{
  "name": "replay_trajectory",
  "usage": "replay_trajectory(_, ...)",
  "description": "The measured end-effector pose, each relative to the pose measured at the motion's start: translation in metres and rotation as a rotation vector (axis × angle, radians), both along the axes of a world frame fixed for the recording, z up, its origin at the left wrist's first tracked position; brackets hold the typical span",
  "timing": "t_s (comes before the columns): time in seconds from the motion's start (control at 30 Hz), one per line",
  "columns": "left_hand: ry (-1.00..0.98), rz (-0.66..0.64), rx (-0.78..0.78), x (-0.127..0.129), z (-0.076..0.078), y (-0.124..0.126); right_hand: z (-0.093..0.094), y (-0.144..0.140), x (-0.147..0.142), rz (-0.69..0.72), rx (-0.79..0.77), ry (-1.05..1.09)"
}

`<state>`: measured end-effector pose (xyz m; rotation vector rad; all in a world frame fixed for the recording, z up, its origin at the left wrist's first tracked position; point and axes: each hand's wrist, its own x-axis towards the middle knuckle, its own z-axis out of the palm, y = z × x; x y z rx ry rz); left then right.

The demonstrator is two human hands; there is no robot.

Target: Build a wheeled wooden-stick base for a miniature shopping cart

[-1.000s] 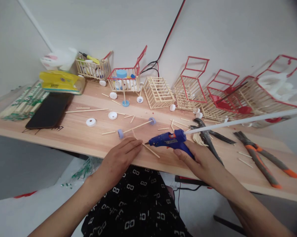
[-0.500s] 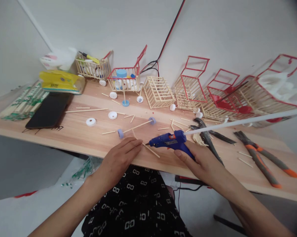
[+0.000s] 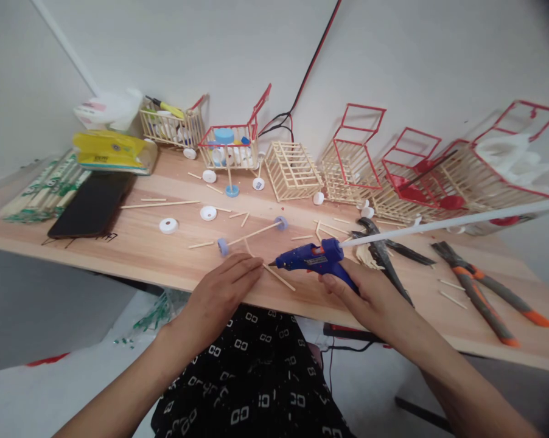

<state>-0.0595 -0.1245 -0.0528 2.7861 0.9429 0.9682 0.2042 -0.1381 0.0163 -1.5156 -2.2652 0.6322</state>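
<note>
My right hand (image 3: 363,289) is wrapped round the handle of a blue glue gun (image 3: 318,257), which has a long white glue stick (image 3: 439,225) out of its back. The gun's nozzle points left, at the wooden stick (image 3: 281,278) near the table's front edge. With fingers pressed together, my left hand (image 3: 229,280) holds that stick down at its left end. Another thin stick meets it by the fingertips; whether the two are joined I cannot tell. Just behind lies a stick axle (image 3: 254,232) with a purple wheel at each end.
Several stick-built carts (image 3: 295,170) line the wall. Pliers (image 3: 479,292) and a black-handled tool (image 3: 384,255) lie to the right. White caps (image 3: 168,225) and short stick pieces are scattered mid-table. At left are a phone (image 3: 92,204), a yellow packet (image 3: 112,151) and bundled sticks (image 3: 41,188).
The glue gun and my right hand have shifted slightly left, bringing the nozzle closer to the stick by my left fingertips. My left hand stays in place.
</note>
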Motion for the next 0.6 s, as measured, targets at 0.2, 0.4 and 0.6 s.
replay_trajectory(0.2, 0.005, 0.006, 0.007, 0.0004, -0.0009, -0.0001, 0.0016, -0.0006, -0.0002, 0.001, 0.032, -0.017)
replay_trajectory(0.4, 0.012, 0.006, -0.013, -0.0004, -0.0030, -0.0004, 0.0020, -0.0026, 0.0001, -0.001, 0.067, -0.045)
replay_trajectory(0.6, 0.013, 0.002, -0.029, -0.0011, -0.0025, -0.0007, -0.0004, -0.0017, 0.0007, -0.001, 0.100, -0.048)
